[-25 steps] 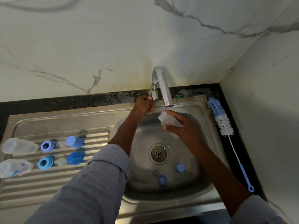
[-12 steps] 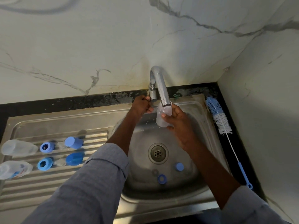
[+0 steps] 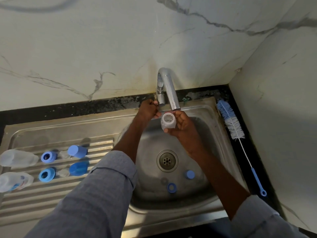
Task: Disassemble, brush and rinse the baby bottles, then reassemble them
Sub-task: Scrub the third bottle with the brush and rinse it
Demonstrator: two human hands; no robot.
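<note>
My right hand (image 3: 184, 127) grips a clear bottle body (image 3: 168, 121) just under the tap spout (image 3: 172, 93), its open mouth facing up towards me. My left hand (image 3: 148, 111) holds the tap's handle at the base of the tap. In the sink basin (image 3: 214, 134) lie a blue ring (image 3: 171, 187), a blue cap (image 3: 190, 174) and a clear nipple (image 3: 164, 180). On the drainboard (image 3: 51, 200) lie two clear bottles (image 3: 17, 158) (image 3: 14, 182), two blue rings (image 3: 48, 156) (image 3: 46, 175), two blue caps (image 3: 77, 151) (image 3: 78, 168) and two clear nipples (image 3: 64, 154) (image 3: 63, 172).
A blue and white bottle brush (image 3: 231, 124) lies on the black counter right of the sink, handle towards me. The drain (image 3: 167, 160) sits mid-basin. Marble walls close in behind and on the right.
My right hand has lifted the bottle under the spout and turned its mouth upward. My left hand has stayed on the tap handle.
</note>
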